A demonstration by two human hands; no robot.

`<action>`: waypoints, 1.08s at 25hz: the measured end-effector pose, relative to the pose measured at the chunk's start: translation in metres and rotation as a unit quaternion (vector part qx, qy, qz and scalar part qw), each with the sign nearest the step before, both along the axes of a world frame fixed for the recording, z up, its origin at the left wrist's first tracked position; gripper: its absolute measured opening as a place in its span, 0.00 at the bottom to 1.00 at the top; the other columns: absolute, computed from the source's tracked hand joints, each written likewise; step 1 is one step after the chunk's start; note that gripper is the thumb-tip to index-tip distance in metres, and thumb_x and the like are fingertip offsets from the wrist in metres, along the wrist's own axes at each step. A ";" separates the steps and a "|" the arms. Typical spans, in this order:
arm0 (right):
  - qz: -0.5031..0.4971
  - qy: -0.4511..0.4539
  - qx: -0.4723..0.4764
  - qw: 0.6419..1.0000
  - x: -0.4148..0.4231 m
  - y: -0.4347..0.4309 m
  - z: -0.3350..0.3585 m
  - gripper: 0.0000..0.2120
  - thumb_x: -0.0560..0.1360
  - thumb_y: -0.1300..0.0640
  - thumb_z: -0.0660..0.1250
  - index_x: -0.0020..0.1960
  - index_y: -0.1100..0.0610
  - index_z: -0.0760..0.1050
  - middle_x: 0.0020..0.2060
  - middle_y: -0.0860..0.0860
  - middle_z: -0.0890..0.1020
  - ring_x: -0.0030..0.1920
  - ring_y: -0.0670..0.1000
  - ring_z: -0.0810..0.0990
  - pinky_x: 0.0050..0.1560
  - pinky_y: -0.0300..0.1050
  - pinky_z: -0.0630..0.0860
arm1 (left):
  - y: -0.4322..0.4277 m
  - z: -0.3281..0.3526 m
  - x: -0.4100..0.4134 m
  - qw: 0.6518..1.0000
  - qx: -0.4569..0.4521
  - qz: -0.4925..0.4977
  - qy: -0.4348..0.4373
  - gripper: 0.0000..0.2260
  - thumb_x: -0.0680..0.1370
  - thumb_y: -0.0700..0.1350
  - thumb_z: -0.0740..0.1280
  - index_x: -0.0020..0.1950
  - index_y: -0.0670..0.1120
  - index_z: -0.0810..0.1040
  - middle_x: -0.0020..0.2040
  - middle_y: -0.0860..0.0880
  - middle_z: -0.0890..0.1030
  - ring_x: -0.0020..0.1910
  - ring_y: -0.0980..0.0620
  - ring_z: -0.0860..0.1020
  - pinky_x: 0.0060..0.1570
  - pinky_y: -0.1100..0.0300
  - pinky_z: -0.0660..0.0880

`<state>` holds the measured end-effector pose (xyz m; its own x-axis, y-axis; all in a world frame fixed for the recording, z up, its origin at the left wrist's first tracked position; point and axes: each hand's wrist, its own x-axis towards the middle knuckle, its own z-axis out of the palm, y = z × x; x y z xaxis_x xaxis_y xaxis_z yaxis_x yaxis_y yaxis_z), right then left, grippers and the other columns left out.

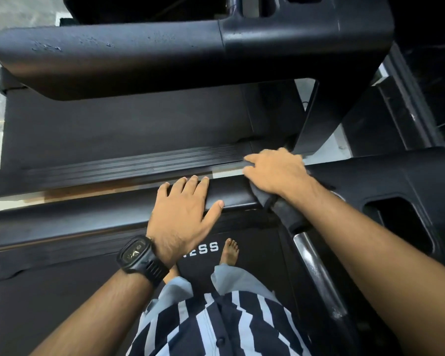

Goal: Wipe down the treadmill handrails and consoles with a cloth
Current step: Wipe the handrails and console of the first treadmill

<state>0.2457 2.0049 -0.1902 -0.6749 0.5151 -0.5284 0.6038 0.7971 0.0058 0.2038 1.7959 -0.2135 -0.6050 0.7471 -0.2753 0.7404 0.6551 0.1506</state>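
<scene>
I stand on a treadmill and look down. My left hand (183,214), with a black watch on its wrist, rests flat with straight fingers on the near black handrail (100,219). Just to the right, my right hand (275,173) lies palm down on a dark grey cloth (263,199), its fingers bent over the far side of the rail where it joins the black console (409,181). Only a bunched fold of the cloth shows below the wrist.
A chrome grip bar (316,268) runs down from the console beside my right forearm. My bare foot (230,251) stands on the black belt (254,253). Beyond my rail lie a neighbouring treadmill's ribbed side rail (139,163) and its thick black handrail (113,55).
</scene>
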 end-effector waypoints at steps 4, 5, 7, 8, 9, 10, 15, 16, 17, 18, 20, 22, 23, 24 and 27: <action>0.149 0.105 0.037 0.983 0.034 -0.038 -0.001 0.24 0.76 0.42 0.54 0.71 0.37 0.69 0.72 0.43 0.72 0.66 0.56 0.72 0.62 0.57 0.70 | 0.006 0.000 0.000 1.000 0.001 -0.014 -0.002 0.33 0.78 0.64 0.46 0.72 0.45 0.70 0.69 0.45 0.75 0.68 0.45 0.72 0.67 0.42 0.67; 0.177 0.116 0.006 0.977 0.027 -0.038 -0.002 0.24 0.76 0.42 0.55 0.72 0.36 0.68 0.72 0.42 0.72 0.66 0.56 0.73 0.62 0.57 0.71 | 0.008 0.000 0.000 1.000 0.002 -0.022 -0.002 0.33 0.78 0.65 0.45 0.72 0.45 0.70 0.69 0.46 0.75 0.68 0.46 0.72 0.66 0.43 0.67; 0.098 0.051 -0.036 0.993 0.003 -0.013 0.002 0.22 0.78 0.44 0.55 0.71 0.37 0.71 0.71 0.45 0.74 0.68 0.58 0.72 0.64 0.60 0.70 | 0.012 0.001 -0.001 1.000 0.011 -0.028 -0.001 0.33 0.78 0.65 0.45 0.73 0.45 0.70 0.70 0.46 0.75 0.68 0.46 0.72 0.66 0.44 0.67; 0.030 0.020 -0.014 0.999 0.003 -0.001 0.002 0.21 0.79 0.45 0.55 0.70 0.39 0.72 0.70 0.47 0.75 0.68 0.58 0.71 0.64 0.61 0.68 | 0.012 0.001 0.000 1.000 0.010 -0.029 -0.002 0.33 0.78 0.65 0.46 0.73 0.45 0.70 0.70 0.46 0.75 0.68 0.46 0.72 0.66 0.44 0.67; -0.007 0.007 0.036 0.999 0.013 0.004 0.000 0.20 0.79 0.45 0.55 0.69 0.42 0.74 0.68 0.49 0.76 0.67 0.58 0.71 0.63 0.61 0.67 | 0.013 0.001 0.001 1.000 0.008 -0.029 -0.001 0.33 0.78 0.65 0.45 0.73 0.45 0.70 0.70 0.46 0.74 0.68 0.46 0.72 0.66 0.44 0.66; 0.007 0.018 0.096 0.995 0.027 -0.001 0.001 0.19 0.79 0.45 0.55 0.67 0.43 0.74 0.67 0.48 0.76 0.65 0.58 0.72 0.62 0.60 0.68 | 0.012 0.000 0.002 1.000 0.007 -0.027 0.002 0.33 0.78 0.64 0.46 0.73 0.45 0.70 0.70 0.46 0.74 0.68 0.45 0.72 0.66 0.44 0.67; 0.124 0.079 -0.035 0.989 0.006 -0.017 0.001 0.21 0.78 0.44 0.55 0.70 0.38 0.71 0.70 0.44 0.75 0.67 0.57 0.73 0.62 0.58 0.70 | 0.016 0.002 0.003 1.000 0.001 -0.029 0.000 0.34 0.78 0.65 0.44 0.73 0.45 0.69 0.71 0.45 0.74 0.69 0.46 0.71 0.67 0.44 0.67; 0.061 0.037 -0.037 0.997 -0.001 -0.004 0.002 0.21 0.79 0.44 0.55 0.70 0.38 0.72 0.70 0.46 0.75 0.68 0.58 0.72 0.64 0.59 0.68 | 0.017 0.002 0.003 1.000 0.000 -0.031 -0.002 0.34 0.77 0.65 0.44 0.74 0.45 0.68 0.72 0.46 0.73 0.70 0.46 0.70 0.68 0.44 0.66; 0.009 0.009 -0.007 1.000 0.003 0.004 0.002 0.20 0.79 0.44 0.55 0.69 0.40 0.73 0.69 0.48 0.76 0.68 0.58 0.71 0.64 0.60 0.67 | 0.017 0.002 0.003 0.999 -0.001 -0.033 -0.003 0.35 0.77 0.65 0.43 0.75 0.46 0.67 0.72 0.46 0.72 0.71 0.46 0.70 0.68 0.45 0.65; 0.004 0.004 0.048 0.999 0.016 0.006 0.000 0.19 0.79 0.45 0.55 0.67 0.42 0.74 0.68 0.49 0.76 0.67 0.58 0.71 0.63 0.60 0.67 | 0.017 0.002 0.004 0.999 -0.001 -0.032 -0.002 0.35 0.77 0.65 0.43 0.75 0.46 0.66 0.73 0.46 0.72 0.71 0.46 0.69 0.69 0.45 0.64; 0.101 0.074 0.090 0.988 0.033 -0.017 -0.002 0.20 0.78 0.45 0.54 0.67 0.42 0.73 0.67 0.46 0.76 0.64 0.57 0.73 0.61 0.58 0.69 | 0.019 0.002 0.005 1.000 -0.002 -0.028 0.001 0.35 0.78 0.65 0.43 0.75 0.46 0.67 0.72 0.46 0.72 0.71 0.46 0.69 0.69 0.44 0.64; 0.163 0.107 0.004 0.981 0.025 -0.020 -0.003 0.21 0.77 0.44 0.55 0.68 0.40 0.72 0.67 0.43 0.76 0.64 0.56 0.74 0.60 0.57 0.71 | 0.022 0.003 0.007 0.999 -0.006 -0.033 -0.003 0.35 0.77 0.65 0.43 0.75 0.46 0.67 0.72 0.46 0.72 0.71 0.46 0.69 0.69 0.44 0.64; 0.122 0.074 -0.032 0.989 0.014 -0.006 0.001 0.20 0.78 0.44 0.55 0.68 0.39 0.73 0.68 0.44 0.76 0.66 0.57 0.74 0.62 0.58 0.71 | 0.023 0.002 0.006 0.999 -0.007 -0.037 -0.006 0.35 0.77 0.65 0.42 0.76 0.46 0.65 0.73 0.47 0.71 0.72 0.47 0.68 0.69 0.44 0.64; 0.058 0.036 -0.033 0.997 0.008 0.009 0.004 0.20 0.78 0.44 0.55 0.69 0.39 0.73 0.69 0.45 0.76 0.67 0.57 0.73 0.63 0.59 0.70 | 0.024 0.002 0.006 0.999 -0.008 -0.042 -0.010 0.36 0.77 0.66 0.41 0.76 0.47 0.64 0.74 0.47 0.69 0.73 0.47 0.67 0.70 0.45 0.63; 0.030 0.024 0.097 0.995 0.040 0.015 0.002 0.21 0.78 0.44 0.54 0.69 0.41 0.72 0.68 0.46 0.75 0.66 0.57 0.72 0.63 0.60 0.68 | 0.028 0.002 0.008 0.999 -0.006 -0.044 -0.009 0.36 0.76 0.66 0.40 0.77 0.47 0.63 0.74 0.48 0.69 0.73 0.47 0.66 0.71 0.45 0.62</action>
